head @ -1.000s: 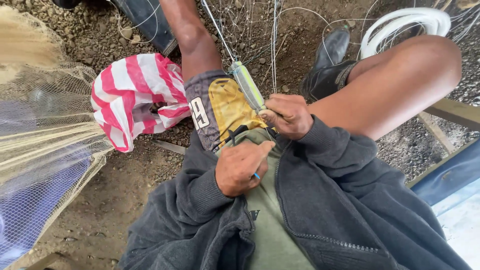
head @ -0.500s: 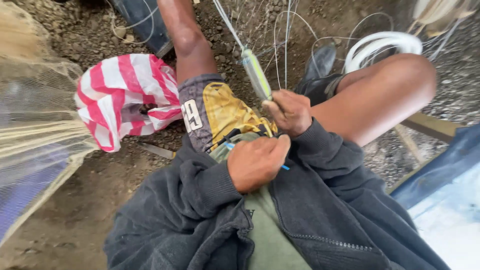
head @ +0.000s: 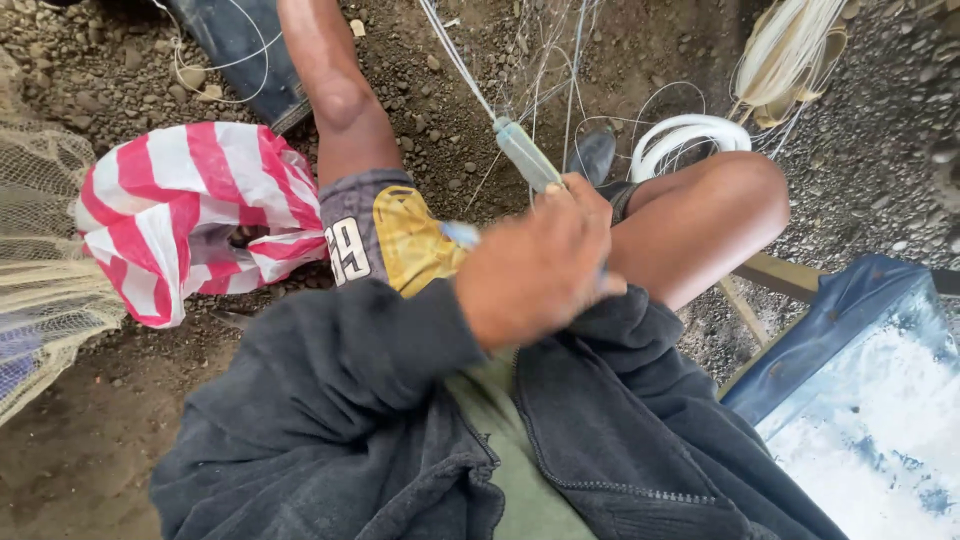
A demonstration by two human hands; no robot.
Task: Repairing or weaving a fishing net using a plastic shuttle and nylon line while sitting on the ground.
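Note:
I sit on gravel ground with bare knees up. My left hand [head: 535, 275], blurred by motion, is closed in front of my chest, and a small blue piece [head: 460, 235] sticks out of its fist. My right hand [head: 578, 198] is mostly hidden behind it; its fingers close on the lower end of a pale green netting needle [head: 525, 155]. Thin clear line [head: 455, 55] runs up from the needle to fine netting [head: 560, 50] stretched above my knees.
A red and white striped bag [head: 170, 210] lies by my left thigh. Heaped pale netting [head: 40, 260] fills the left edge. A white coil of line [head: 690, 135] and a dark shoe [head: 595, 155] lie beyond my right knee. A blue-edged white sheet [head: 870, 420] is at lower right.
My left hand has risen from my lap and now covers my right hand at the needle. The view has shifted, with the bag and knees appearing lower in the frame.

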